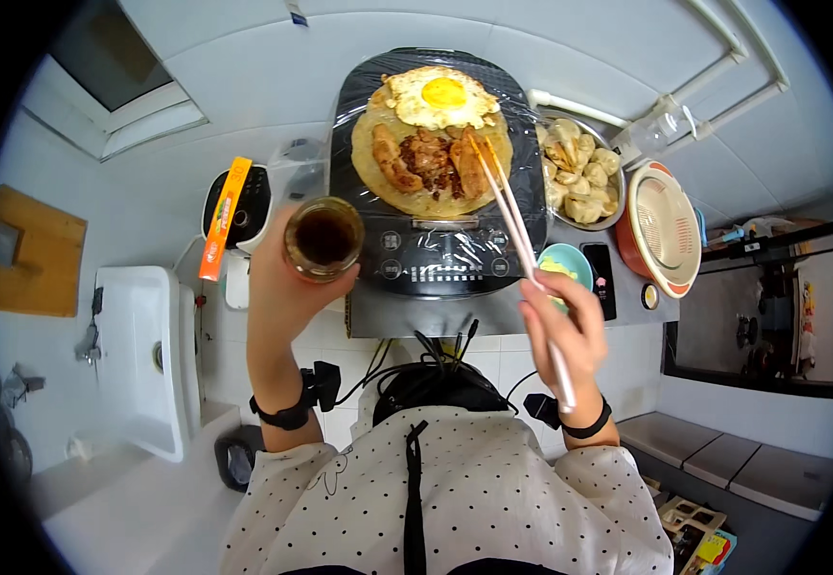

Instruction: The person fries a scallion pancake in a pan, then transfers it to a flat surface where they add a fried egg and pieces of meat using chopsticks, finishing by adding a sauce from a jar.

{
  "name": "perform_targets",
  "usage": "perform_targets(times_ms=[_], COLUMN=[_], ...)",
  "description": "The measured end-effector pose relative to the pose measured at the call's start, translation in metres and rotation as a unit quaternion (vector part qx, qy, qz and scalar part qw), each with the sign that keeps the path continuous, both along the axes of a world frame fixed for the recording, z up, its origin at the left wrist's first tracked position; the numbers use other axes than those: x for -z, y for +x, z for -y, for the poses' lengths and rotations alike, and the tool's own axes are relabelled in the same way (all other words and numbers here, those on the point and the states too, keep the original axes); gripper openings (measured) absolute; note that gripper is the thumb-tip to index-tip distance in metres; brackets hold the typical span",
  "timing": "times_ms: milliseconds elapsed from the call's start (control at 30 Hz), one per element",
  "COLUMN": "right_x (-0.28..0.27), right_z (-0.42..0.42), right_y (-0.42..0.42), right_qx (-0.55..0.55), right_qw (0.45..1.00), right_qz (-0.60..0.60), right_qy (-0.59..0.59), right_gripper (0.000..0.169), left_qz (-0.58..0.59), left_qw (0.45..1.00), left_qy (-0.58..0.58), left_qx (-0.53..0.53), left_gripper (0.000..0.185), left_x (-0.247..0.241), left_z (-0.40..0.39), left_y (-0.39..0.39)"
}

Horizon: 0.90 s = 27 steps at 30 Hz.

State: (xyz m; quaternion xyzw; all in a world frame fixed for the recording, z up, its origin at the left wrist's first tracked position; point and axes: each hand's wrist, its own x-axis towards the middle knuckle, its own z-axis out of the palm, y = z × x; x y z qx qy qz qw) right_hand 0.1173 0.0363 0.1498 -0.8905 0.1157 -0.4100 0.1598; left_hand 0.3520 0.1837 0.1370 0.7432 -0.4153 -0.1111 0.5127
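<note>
My left hand (278, 280) grips an uncovered glass jar (324, 239) of dark brown sauce, left of the electric griddle (445, 251). A pair of chopsticks (513, 215) is in my right hand (567, 323); their tips touch a browned piece of meat (469, 169) on a round flatbread (380, 183). More browned meat (393, 159) and crumbly brown bits lie beside it, and a fried egg (444, 99) covers the far edge. Clear plastic film lies over the griddle beneath the flatbread. Behind my right fingers, a turquoise bowl (583, 267) holds pale yellow pieces.
Right of the griddle stand a metal bowl of dumplings (580, 172), a colander in a red basin (663, 230), a phone (598, 282) and a small round lid (649, 296). At left, an orange box (226, 219) lies across a black-and-white appliance (255, 205). Cables hang below the table edge.
</note>
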Motion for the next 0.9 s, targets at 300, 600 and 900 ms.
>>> perform_targets(times_ms=[300, 600, 900], right_x=[-0.064, -0.054, -0.055], right_z=[-0.006, -0.015, -0.017], right_y=[0.019, 0.052, 0.053], right_qx=[-0.231, -0.292, -0.330], right_qw=[0.949, 0.951, 0.938], right_qz=[-0.017, 0.002, 0.028], right_qy=[0.215, 0.101, 0.104], right_gripper=[0.015, 0.022, 0.020], left_qz=[0.028, 0.037, 0.038], left_qw=[1.000, 0.999, 0.999], left_qy=[0.000, -0.007, 0.009], left_qx=[0.015, 0.012, 0.034], left_gripper=[0.054, 0.052, 0.052], left_x=[-0.006, -0.011, -0.020], left_z=[-0.002, -0.010, -0.018], left_y=[-0.010, -0.019, -0.019])
